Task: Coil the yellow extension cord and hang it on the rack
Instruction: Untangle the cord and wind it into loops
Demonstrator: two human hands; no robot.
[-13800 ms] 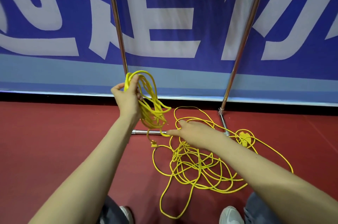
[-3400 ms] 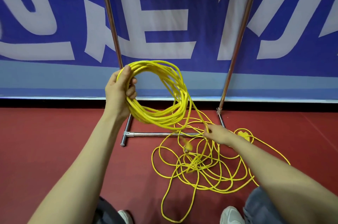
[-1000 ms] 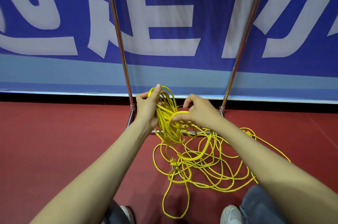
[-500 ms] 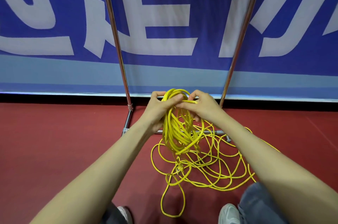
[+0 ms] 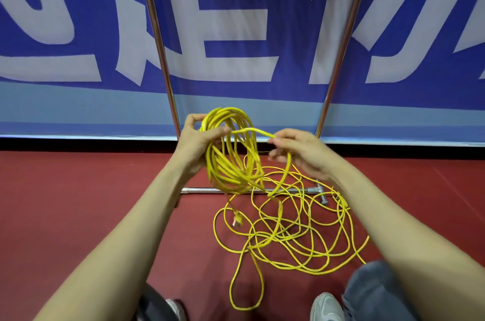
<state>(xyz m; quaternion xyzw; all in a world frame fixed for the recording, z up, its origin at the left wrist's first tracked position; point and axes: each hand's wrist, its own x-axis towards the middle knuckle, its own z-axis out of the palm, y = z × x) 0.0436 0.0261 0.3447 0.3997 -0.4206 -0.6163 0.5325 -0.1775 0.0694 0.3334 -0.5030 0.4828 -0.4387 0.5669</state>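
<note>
My left hand [image 5: 195, 145] grips the top of a coil of the yellow extension cord [image 5: 231, 160], whose several loops hang down in front of the rack's floor bar. My right hand [image 5: 301, 154] pinches one strand that runs from the coil's top to the right and drops down to the floor. The rest of the cord lies in a loose tangle [image 5: 291, 231] on the red floor, with a plug end [image 5: 237, 221] dangling just below the coil. The metal rack [image 5: 160, 58] stands behind, its two poles rising out of view.
A blue and white banner [image 5: 236, 32] covers the wall behind the rack. The rack's floor bar [image 5: 204, 190] and right foot [image 5: 322, 196] lie under the cord. My knees and grey shoes [image 5: 325, 306] are at the bottom edge.
My hands were together at the coil's top half a second ago. My right hand has since pulled away to the right, drawing a strand out with it.
</note>
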